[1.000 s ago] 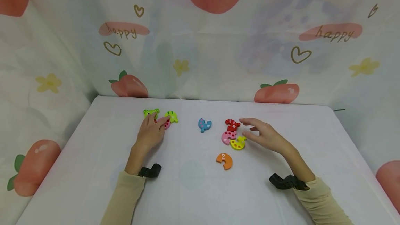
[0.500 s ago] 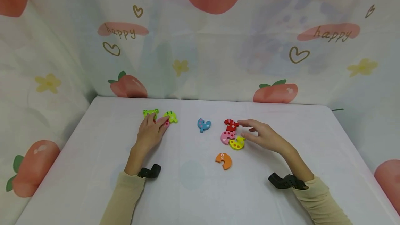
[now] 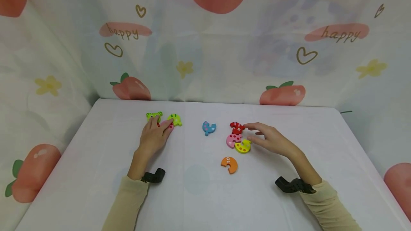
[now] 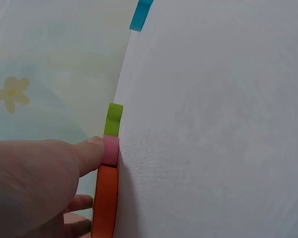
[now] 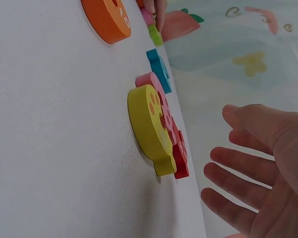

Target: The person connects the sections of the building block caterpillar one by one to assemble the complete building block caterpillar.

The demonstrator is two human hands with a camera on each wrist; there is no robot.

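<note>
My left hand (image 3: 151, 139) rests over a cluster of small animal-shaped puzzle pieces at the table's far left. Its thumb touches a pink piece (image 4: 111, 150), beside a green striped piece (image 3: 176, 120). Another green piece (image 3: 153, 115) pokes out past the fingers. An orange-red piece (image 4: 105, 203), seen edge-on in the left wrist view, is mostly hidden from above. My right hand (image 3: 273, 139) hovers with fingers spread loosely, holding nothing. Close to its fingertips lie joined red (image 3: 236, 128), pink spotted (image 3: 233, 140) and yellow spotted (image 3: 243, 147) pieces.
Between the two groups lies a blue piece (image 3: 209, 128). An orange piece marked 10 (image 3: 229, 165) sits nearer the front. Behind the white table (image 3: 199, 202) hangs a printed cloth (image 3: 221, 49). Black camera mounts (image 3: 154, 176) are worn on both wrists.
Over the last second the right hand has lowered very slightly near the red piece. The left hand and the pieces stay in place; the whole view shifts a little.
</note>
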